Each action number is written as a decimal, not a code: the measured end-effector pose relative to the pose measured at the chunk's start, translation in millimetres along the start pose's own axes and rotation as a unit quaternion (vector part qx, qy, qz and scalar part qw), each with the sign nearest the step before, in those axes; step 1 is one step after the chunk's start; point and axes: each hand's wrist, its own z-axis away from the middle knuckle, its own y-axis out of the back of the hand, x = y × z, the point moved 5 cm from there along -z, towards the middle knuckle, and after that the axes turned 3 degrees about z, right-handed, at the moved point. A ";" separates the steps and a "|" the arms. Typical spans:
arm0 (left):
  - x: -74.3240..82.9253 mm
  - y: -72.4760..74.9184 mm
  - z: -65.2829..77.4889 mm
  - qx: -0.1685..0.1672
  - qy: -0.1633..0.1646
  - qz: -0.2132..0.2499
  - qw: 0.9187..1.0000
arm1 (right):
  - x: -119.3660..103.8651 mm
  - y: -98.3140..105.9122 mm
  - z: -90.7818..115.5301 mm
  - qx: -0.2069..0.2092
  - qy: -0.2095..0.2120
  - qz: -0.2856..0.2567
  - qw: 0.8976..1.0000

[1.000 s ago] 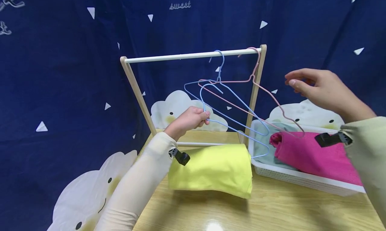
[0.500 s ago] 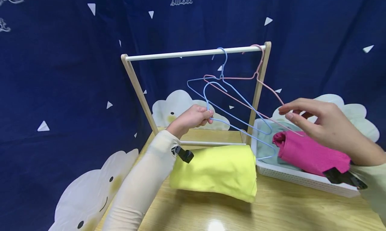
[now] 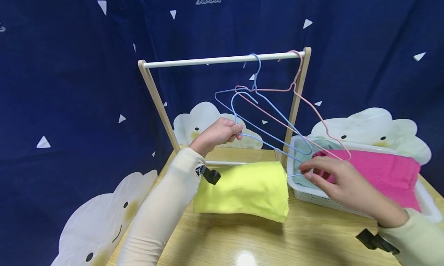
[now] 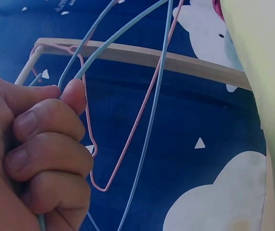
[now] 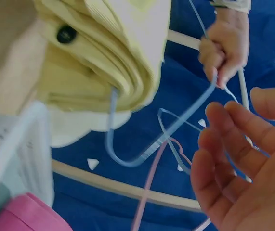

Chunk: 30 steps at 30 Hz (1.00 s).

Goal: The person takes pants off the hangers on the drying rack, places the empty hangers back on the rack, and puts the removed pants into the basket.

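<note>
My left hand (image 3: pixel 222 134) grips a light blue wire hanger (image 5: pixel 184 117) at the neck, below its hook. A folded yellow garment (image 3: pixel 243 191) hangs over the hanger's lower bar, and a dark button (image 5: pixel 66 34) shows on it in the right wrist view. My right hand (image 3: pixel 341 181) is by the hanger's right end, fingers loosely bent with nothing between them. In the right wrist view these fingers (image 5: pixel 245 130) stand apart from the wire. The hanger's left part is hidden behind my left arm and the garment.
Behind stands a rack with wooden legs and a white rail (image 3: pixel 208 61). From its right end hang another blue hanger (image 3: pixel 274 105) and a pink hanger (image 3: pixel 320 117). A white basket (image 3: pixel 313 198) with pink cloth (image 3: pixel 381 169) and pale green cloth stands right on the wooden table (image 3: pixel 208 239).
My right hand has come down and to the left, from beside the pink hanger to the right end of the held hanger. My left hand keeps its grip in nearly the same place.
</note>
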 end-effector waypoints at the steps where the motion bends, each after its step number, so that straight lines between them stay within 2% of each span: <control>1: 0.4 0.4 0.3 0.000 -0.001 -0.001 1.000 | 0.6 -4.1 1.8 0.000 -0.004 -0.003 1.000; 4: 2.3 1.0 1.4 -0.001 -0.005 -0.006 1.000 | 3.3 -17.1 8.4 -0.004 -0.026 -0.012 1.000; 7: 4.2 2.2 3.1 0.003 -0.006 -0.007 1.000 | 8.8 -31.3 15.3 -0.034 -0.072 -0.021 0.997; 12: 5.6 3.4 6.1 0.007 0.001 0.004 1.000 | 17.7 -56.4 26.6 -0.133 -0.164 -0.052 0.976; 14: 5.7 2.8 7.3 0.004 0.005 0.007 1.000 | 18.4 -65.0 30.2 -0.154 -0.189 -0.079 0.967; 21: 5.4 -1.5 5.9 -0.002 0.008 0.012 1.000 | 19.0 -90.8 41.2 -0.143 -0.244 -0.176 0.943; 27: 7.0 -6.2 4.2 -0.013 0.006 0.010 1.000 | 17.7 -111.0 48.1 -0.145 -0.281 -0.271 0.909; 30: 8.1 -7.9 3.7 -0.017 0.006 0.005 1.000 | 16.8 -118.2 47.4 -0.133 -0.311 -0.288 0.896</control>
